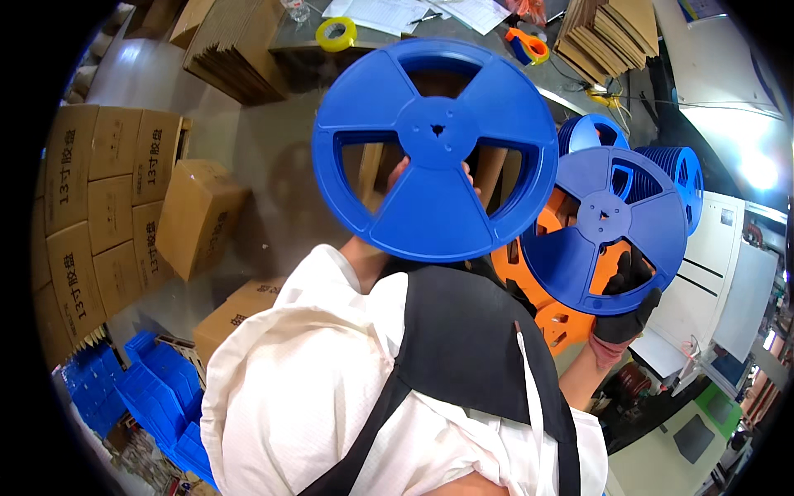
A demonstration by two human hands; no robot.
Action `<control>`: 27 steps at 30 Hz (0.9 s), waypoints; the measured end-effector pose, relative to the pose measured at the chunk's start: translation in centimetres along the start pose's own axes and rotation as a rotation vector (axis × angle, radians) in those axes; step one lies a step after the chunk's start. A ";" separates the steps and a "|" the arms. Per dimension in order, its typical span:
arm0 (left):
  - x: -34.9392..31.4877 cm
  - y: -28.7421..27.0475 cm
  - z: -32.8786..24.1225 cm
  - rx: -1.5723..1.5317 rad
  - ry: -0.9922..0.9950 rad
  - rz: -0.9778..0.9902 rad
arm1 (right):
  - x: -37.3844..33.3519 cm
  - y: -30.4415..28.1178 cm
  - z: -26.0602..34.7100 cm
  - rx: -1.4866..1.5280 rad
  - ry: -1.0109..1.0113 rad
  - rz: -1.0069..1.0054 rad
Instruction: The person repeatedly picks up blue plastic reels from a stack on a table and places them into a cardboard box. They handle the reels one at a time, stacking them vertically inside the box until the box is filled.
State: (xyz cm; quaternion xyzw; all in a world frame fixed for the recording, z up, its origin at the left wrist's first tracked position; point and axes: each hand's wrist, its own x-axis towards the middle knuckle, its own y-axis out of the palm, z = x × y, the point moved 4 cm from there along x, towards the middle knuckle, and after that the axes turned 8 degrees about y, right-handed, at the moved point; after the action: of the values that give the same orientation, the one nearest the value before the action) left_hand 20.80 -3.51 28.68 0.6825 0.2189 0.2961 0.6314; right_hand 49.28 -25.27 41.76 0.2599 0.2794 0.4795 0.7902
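Note:
A large blue plastic reel [434,215] faces me in the middle, with more rims visible behind it, so it seems to be a stack. My left hand [399,172] is behind it. Its bare fingertips show through the openings on both sides of the lower spoke, closed round it; the palm is hidden. At the right, my right hand [630,321], in a black glove with bare wrist, grips the lower rim of a second blue reel [569,260]. Some gloved fingers show through that reel's opening. The second reel partly overlaps orange slotted parts [558,324] behind it.
More blue reels [685,186] stand in rows at the right. The far table holds yellow tape [336,35], an orange tape dispenser [528,45], papers [389,12] and cardboard sheets [608,37]. Stacked cartons [107,211] and blue bins [157,384] are at the left.

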 end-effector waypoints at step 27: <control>-2.0 0.7 -4.2 0.444 0.051 -0.440 | -2.3 1.1 2.4 0.442 -0.162 0.141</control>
State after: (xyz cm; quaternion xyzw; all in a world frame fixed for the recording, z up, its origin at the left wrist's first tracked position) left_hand 16.37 -1.86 29.25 0.7324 0.4365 0.1144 0.5099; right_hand 49.39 -27.23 44.58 0.4827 0.2946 0.4383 0.6986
